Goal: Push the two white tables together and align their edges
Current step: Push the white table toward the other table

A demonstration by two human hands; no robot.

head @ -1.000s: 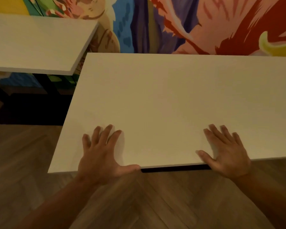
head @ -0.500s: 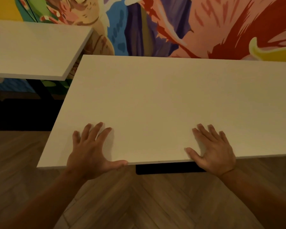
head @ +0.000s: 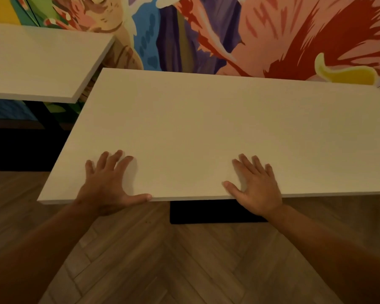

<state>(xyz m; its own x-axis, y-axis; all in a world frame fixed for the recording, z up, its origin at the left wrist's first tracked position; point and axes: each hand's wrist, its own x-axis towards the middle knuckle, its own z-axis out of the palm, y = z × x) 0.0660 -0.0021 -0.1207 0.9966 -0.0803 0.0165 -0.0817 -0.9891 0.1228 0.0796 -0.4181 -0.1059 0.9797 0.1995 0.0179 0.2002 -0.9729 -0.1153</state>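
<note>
Both hands are lying flat, fingers spread, on the near table (head: pixel 206 132): the left hand (head: pixel 106 185) and right hand (head: pixel 256 187) are straddling its front edge, presumably for even pushing. The far table (head: pixel 37 62), equally smooth, white and rectangular, is standing apart at upper left, edges unaligned.

The scene is viewed from head height (a single wide-angle view), angled forward and down, close over the near tabletop (head: pixel 206 132) toward the mural wall (head: pixel 228 34).
</note>
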